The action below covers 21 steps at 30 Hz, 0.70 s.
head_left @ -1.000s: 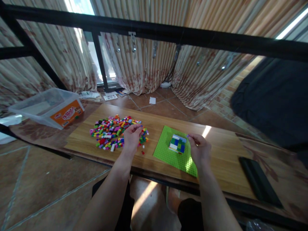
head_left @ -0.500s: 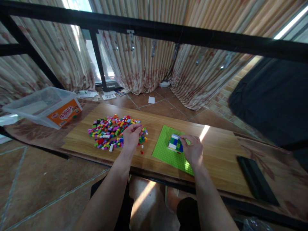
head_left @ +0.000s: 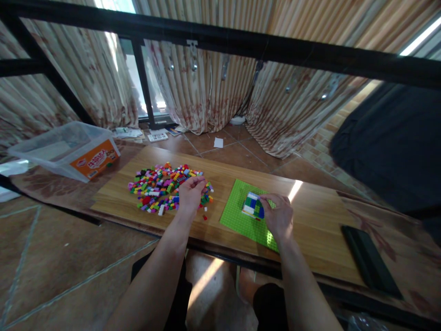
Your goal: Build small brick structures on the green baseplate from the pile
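On the green baseplate [head_left: 233, 216] stands a small block of toy bricks [head_left: 251, 202] in white, blue and green. My right hand [head_left: 278, 214] is over its right side, with thumb and index finger pinched at the upper right corner; whatever lies between those fingertips is too small to make out. To the left, my left hand [head_left: 190, 193] hovers at the right edge of a heap of loose coloured bricks [head_left: 155, 186]. Its fingers are pressed together, and I cannot see what they hold, if anything. A red brick [head_left: 205, 217] lies apart near the table's front edge.
A clear plastic bin [head_left: 62, 158] with an orange label stands at the far left. A dark flat object [head_left: 370, 259] lies on the right of the wooden board [head_left: 319, 230]. A black metal bar [head_left: 227, 34] crosses in front of the curtains.
The whole view has shifted slightly, moving the scene a little to the right. Both hands keep nearly the same places and pinched shapes over the heap and the brick block.
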{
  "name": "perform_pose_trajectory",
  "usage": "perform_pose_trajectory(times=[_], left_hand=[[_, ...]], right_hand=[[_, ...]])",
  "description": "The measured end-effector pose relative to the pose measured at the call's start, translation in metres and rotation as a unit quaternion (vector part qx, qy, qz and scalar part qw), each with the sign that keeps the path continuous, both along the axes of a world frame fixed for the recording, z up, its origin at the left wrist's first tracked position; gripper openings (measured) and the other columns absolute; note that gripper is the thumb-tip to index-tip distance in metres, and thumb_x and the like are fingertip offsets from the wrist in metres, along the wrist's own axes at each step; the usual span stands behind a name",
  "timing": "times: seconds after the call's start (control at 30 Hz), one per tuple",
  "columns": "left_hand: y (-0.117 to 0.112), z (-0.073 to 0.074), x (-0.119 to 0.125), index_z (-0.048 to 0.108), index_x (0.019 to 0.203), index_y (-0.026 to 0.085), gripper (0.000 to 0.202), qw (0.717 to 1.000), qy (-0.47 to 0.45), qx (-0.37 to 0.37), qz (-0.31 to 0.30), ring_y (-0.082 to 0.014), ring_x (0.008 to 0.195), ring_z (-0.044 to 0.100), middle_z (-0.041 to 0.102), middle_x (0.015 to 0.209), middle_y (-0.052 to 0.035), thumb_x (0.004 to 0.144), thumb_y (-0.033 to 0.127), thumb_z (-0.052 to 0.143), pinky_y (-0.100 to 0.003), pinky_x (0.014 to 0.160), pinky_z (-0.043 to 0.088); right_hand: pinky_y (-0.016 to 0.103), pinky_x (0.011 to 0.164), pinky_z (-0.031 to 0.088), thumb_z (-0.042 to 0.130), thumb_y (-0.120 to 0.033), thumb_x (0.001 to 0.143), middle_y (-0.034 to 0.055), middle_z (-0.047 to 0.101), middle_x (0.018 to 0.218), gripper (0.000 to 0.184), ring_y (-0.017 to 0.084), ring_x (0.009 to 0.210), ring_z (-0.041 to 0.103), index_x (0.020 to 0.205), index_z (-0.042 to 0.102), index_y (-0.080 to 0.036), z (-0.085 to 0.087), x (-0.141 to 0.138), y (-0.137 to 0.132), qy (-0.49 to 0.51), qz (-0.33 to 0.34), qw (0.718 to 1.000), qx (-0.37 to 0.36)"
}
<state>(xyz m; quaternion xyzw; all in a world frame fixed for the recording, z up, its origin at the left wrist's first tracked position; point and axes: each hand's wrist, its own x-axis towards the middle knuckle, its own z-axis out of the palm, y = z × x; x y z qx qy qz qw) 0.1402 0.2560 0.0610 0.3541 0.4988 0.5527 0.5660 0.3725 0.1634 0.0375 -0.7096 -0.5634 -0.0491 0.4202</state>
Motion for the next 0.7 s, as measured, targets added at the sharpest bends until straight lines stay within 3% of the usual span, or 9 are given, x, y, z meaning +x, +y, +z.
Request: perform_pose_trajectory(times=[0.53,0.7], left_hand=[[-0.0013,0.0002,0.0008,0.069,0.082,0.013,0.029,1.000,0.002,0.009,-0.005,-0.0096,0.054,0.058,0.067,0.067,-0.0022,0.059,0.029,0.077,-0.022,0.054,0.045],[-0.0008,-0.0012,0.0008,0.069,0.080,0.014,0.024,1.000,-0.002,0.004,-0.010,-0.0086,0.055,0.058,0.067,0.069,-0.0021,0.061,0.027,0.075,-0.020,0.053,0.043]], right_hand=[[0.038,0.083,0.047,0.060,-0.033,0.081,0.0057,0.069,0.082,0.018,0.022,0.085,0.060,0.076,0.073,-0.022,-0.0008,-0.0043,0.0004,0.055,-0.018,0.998,0.021],[0.039,0.083,0.047,0.058,-0.032,0.083,0.0055,0.070,0.083,0.019,0.022,0.085,0.060,0.076,0.073,-0.023,0.0003,-0.0040,-0.0001,0.019,0.002,1.000,0.013]])
